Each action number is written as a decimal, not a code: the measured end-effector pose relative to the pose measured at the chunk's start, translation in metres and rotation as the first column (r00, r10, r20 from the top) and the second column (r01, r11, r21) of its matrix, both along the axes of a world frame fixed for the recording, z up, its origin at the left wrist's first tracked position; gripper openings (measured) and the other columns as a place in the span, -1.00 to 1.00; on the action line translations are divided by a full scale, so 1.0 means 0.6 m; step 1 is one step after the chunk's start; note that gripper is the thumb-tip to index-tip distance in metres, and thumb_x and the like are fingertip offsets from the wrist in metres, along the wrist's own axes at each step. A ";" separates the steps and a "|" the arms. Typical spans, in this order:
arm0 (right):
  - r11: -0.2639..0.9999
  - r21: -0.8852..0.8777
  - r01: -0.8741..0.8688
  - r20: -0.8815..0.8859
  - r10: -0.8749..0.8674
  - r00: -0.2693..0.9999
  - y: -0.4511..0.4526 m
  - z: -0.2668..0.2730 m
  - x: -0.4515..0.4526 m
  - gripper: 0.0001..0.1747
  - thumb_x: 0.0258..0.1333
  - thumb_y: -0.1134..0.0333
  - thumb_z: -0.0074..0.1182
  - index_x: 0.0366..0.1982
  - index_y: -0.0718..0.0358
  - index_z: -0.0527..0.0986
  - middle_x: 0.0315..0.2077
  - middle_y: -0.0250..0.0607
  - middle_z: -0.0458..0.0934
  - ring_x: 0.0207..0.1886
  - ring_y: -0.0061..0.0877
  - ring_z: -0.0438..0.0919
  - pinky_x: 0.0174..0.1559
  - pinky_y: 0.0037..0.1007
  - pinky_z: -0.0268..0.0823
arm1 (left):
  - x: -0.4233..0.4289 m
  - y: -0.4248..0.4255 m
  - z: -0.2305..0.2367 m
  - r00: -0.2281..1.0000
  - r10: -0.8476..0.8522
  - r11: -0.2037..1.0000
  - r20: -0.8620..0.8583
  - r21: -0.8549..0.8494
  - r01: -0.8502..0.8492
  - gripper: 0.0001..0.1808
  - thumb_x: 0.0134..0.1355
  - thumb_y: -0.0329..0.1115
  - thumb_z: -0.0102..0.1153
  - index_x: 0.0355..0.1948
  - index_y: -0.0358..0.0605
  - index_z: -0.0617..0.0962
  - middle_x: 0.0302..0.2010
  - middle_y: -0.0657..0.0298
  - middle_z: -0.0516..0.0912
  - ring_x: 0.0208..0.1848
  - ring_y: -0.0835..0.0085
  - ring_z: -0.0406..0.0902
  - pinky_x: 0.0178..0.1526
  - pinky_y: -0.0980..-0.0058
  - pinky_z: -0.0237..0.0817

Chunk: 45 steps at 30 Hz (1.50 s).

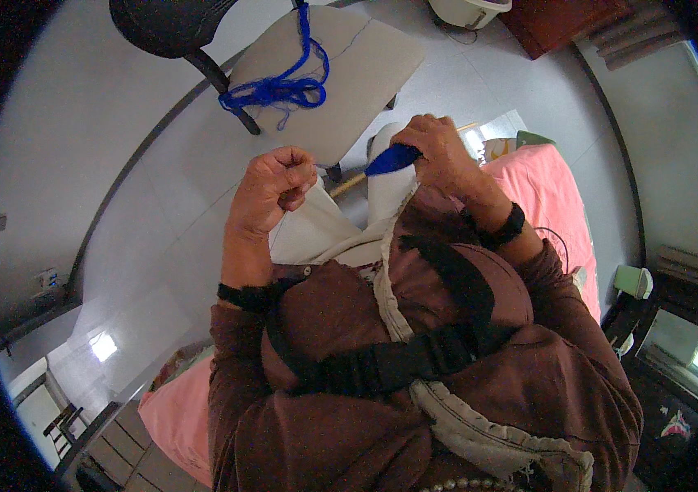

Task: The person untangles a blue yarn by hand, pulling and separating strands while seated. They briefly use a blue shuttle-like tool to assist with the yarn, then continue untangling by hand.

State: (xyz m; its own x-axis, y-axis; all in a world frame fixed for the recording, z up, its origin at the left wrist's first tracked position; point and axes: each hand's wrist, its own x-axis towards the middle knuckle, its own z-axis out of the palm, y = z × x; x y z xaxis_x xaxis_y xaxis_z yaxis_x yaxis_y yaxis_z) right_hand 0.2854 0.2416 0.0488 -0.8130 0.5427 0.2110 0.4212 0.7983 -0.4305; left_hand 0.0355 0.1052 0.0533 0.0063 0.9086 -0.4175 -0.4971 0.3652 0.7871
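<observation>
My left hand point(275, 184) is raised over my lap, its fingers curled and thumb and fingertips pinched together; a thin strand seems to run from the fingertips, though what it is stays unclear. Level with it on the right, my right hand point(441, 150) is closed on a dark blue pointed object point(393, 160), perhaps a wound bundle of yarn, whose tip points left. Beyond both hands, a loose hank of blue yarn point(281, 92) lies over the beige chair seat point(361, 67), looped at the chair's black metal frame. A fine strand crosses the seat.
Pink cloth point(546, 184) lies at my right side, and more shows at lower left. A black chair backrest point(170, 24) rises at upper left. A white plastic tub point(472, 12) and a reddish-brown piece of furniture point(546, 24) stand on the tiled floor beyond.
</observation>
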 end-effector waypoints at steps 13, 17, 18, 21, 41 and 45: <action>0.339 -0.912 -0.230 -0.390 -0.549 0.739 0.018 0.026 -0.003 -0.50 -0.31 0.52 -0.08 -0.14 0.41 0.41 -0.37 -0.12 0.49 -0.27 -0.31 0.48 0.00 -0.33 0.30 | 0.012 0.010 -0.015 0.992 -0.116 0.992 -0.046 -0.064 0.113 -0.88 0.08 -0.41 0.23 -0.44 -0.20 0.52 -0.61 0.43 0.41 -0.69 0.76 0.14 -0.66 0.73 -0.12; 1.000 0.024 0.020 0.084 -0.022 0.996 0.008 -0.008 0.002 -0.53 -0.38 0.55 -0.02 -0.21 0.27 0.49 -0.41 -0.24 0.51 -0.31 -0.52 0.44 -0.18 -0.37 0.31 | 0.002 0.006 -0.012 0.999 -0.040 0.999 0.030 -0.014 0.040 -0.89 0.10 -0.42 0.21 -0.45 -0.19 0.52 -0.60 0.41 0.41 -0.69 0.76 0.14 -0.67 0.74 -0.12; 0.995 -0.096 -0.028 0.101 0.037 0.994 0.001 -0.014 0.003 -0.61 -0.37 0.59 0.01 -0.30 0.27 0.48 -0.38 -0.26 0.53 -0.23 -0.55 0.46 -0.10 -0.42 0.30 | 0.001 0.007 -0.012 0.999 -0.036 0.999 0.034 -0.009 0.036 -0.89 0.10 -0.42 0.21 -0.45 -0.19 0.51 -0.60 0.41 0.41 -0.69 0.76 0.14 -0.67 0.74 -0.12; 0.858 -0.511 0.055 -0.142 -0.148 0.979 -0.003 -0.014 0.002 -0.59 -0.39 0.63 -0.01 -0.30 0.28 0.46 -0.38 -0.29 0.52 -0.19 -0.55 0.47 -0.07 -0.46 0.30 | 0.002 0.006 -0.015 0.998 -0.028 1.000 0.059 -0.010 0.029 -0.89 0.10 -0.43 0.20 -0.46 -0.19 0.50 -0.60 0.40 0.41 -0.69 0.76 0.14 -0.67 0.74 -0.12; 0.446 -0.895 0.008 -0.200 -0.418 0.886 0.001 0.058 0.015 -0.43 -0.36 0.52 0.05 -0.10 0.40 0.41 -0.18 -0.18 0.53 -0.25 -0.53 0.50 -0.14 -0.49 0.34 | 0.054 0.035 -0.014 0.984 -0.123 0.988 -0.127 -0.111 0.109 -0.88 0.10 -0.39 0.19 -0.43 -0.22 0.52 -0.63 0.38 0.40 -0.69 0.71 0.16 -0.65 0.70 -0.10; 0.765 -0.509 0.394 -0.109 -0.512 0.852 0.033 0.057 0.153 -0.56 -0.32 0.52 0.05 -0.21 0.30 0.43 -0.45 -0.13 0.53 -0.34 -0.38 0.52 -0.22 -0.39 0.34 | 0.050 0.039 -0.029 0.974 -0.145 0.985 -0.176 -0.120 0.125 -0.87 0.12 -0.38 0.18 -0.45 -0.22 0.51 -0.62 0.36 0.41 -0.69 0.71 0.17 -0.66 0.70 -0.08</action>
